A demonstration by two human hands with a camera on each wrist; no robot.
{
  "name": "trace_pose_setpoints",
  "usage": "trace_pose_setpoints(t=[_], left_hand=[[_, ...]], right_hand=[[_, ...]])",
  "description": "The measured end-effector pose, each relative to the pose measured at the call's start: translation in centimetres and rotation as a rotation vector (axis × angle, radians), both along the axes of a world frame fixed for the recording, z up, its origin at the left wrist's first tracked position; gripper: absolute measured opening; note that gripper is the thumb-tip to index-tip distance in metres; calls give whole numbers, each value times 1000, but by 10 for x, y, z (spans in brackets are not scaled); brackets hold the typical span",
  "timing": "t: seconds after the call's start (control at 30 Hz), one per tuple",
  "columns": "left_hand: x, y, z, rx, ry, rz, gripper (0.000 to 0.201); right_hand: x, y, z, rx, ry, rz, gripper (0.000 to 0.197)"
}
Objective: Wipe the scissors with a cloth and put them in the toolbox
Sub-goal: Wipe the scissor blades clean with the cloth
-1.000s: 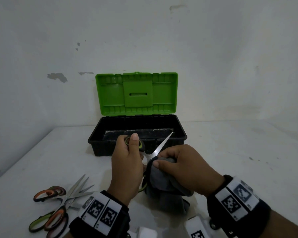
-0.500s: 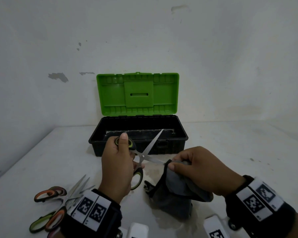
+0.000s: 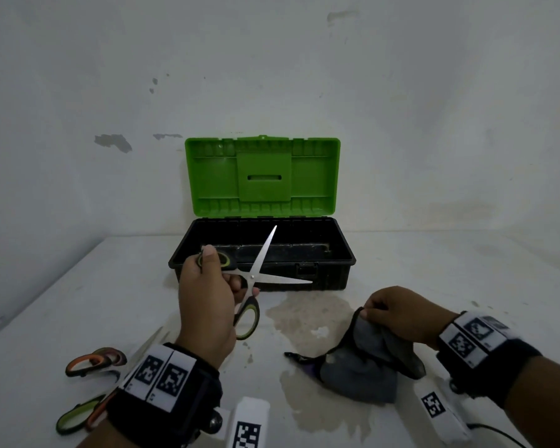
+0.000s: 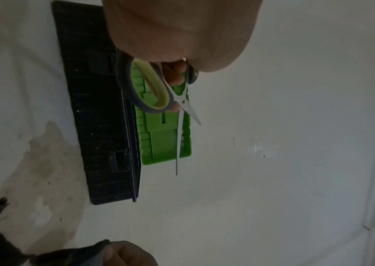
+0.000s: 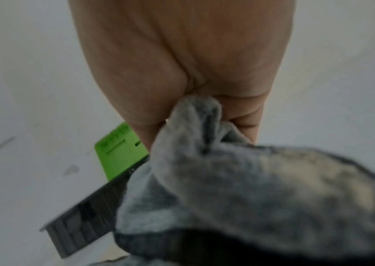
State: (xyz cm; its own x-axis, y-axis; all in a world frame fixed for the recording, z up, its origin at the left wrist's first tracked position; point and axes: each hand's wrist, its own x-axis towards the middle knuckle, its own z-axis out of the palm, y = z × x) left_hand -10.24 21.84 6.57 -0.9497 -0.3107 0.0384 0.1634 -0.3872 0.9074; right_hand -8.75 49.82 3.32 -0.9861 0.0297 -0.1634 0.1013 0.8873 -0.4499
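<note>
My left hand (image 3: 207,295) grips green-handled scissors (image 3: 259,273) by the handles, blades spread wide, held in the air just in front of the toolbox (image 3: 337,270). The toolbox is black with its green lid (image 3: 262,176) standing open against the wall. In the left wrist view the scissors (image 4: 159,93) hang from my fingers with the toolbox (image 4: 104,126) behind. My right hand (image 3: 398,315) pinches a grey cloth (image 3: 362,367) that trails onto the table at the right, apart from the scissors. The right wrist view shows the cloth (image 5: 227,180) bunched in my fingers.
More scissors lie at the table's near left: an orange-handled pair (image 3: 94,360) and a green-handled pair (image 3: 75,418). A damp stain (image 3: 307,315) marks the table between my hands. White tagged blocks (image 3: 249,421) sit at the near edge. The wall stands close behind the toolbox.
My right hand has pulled the cloth off the blades and moved right and down to the table. My left hand has lifted the scissors left and toward the toolbox, blades now spread wide.
</note>
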Motion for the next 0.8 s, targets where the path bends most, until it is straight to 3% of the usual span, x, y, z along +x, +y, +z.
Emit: trace_pose_setpoints(t=[0.17, 0.27, 0.37, 0.43, 0.5, 0.6, 0.8], left_hand=[[-1, 8, -6, 90, -66, -27, 31], [-3, 10, -9, 153, -73, -24, 29], [-2, 14, -8, 225, -56, -37, 27], [0, 19, -5, 275, -38, -55, 27], [4, 27, -1, 297, -13, -72, 27], [12, 37, 0, 267, 11, -102, 28], [19, 22, -3, 142, -24, -176, 24]], right_hand=[[-18, 1, -10, 87, -61, -29, 35], [-14, -3, 6, 77, 111, -70, 43], [9, -29, 31, 10, 355, -42, 32], [29, -58, 44, -60, 350, 33, 32], [45, -87, 48, -228, 212, 71, 35], [53, -118, 43, -662, 58, -10, 33], [48, -130, 30, -1015, 107, -100, 23]])
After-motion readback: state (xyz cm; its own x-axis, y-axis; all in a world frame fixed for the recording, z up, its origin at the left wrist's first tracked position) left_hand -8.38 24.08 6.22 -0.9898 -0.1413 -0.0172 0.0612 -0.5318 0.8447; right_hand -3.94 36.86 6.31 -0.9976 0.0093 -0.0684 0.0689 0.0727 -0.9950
